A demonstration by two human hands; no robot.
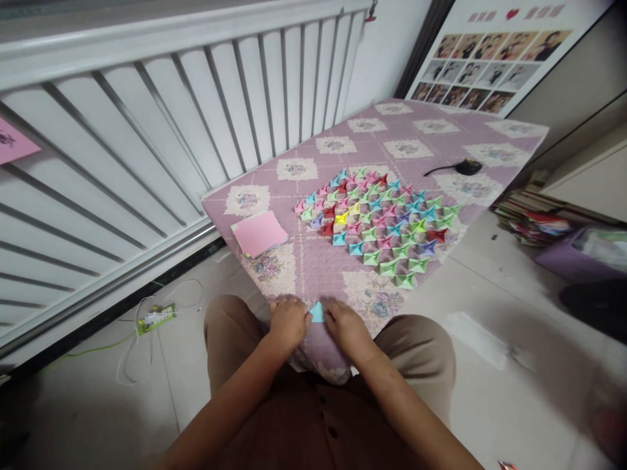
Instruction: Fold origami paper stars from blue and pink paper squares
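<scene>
A small light-blue piece of folded paper (318, 313), triangular in outline, lies at the near end of the table between my hands. My left hand (290, 321) pinches its left corner, fingers curled. At the opposite corner, my right hand (347, 326) presses with closed fingers. Farther off, rows of folded paper stars (386, 241) in green, pink, blue, red, yellow and purple stand on the cloth. A stack of pink paper squares (261, 234) rests to the left, beyond my left hand.
The patterned tablecloth (321, 271) covers the table. A black object with a cable (467, 167) lies far right. A white radiator (196, 111) runs along the left side. On the floor are a power strip (157, 318) and a purple container (578, 254). A photo board (470, 81) stands behind.
</scene>
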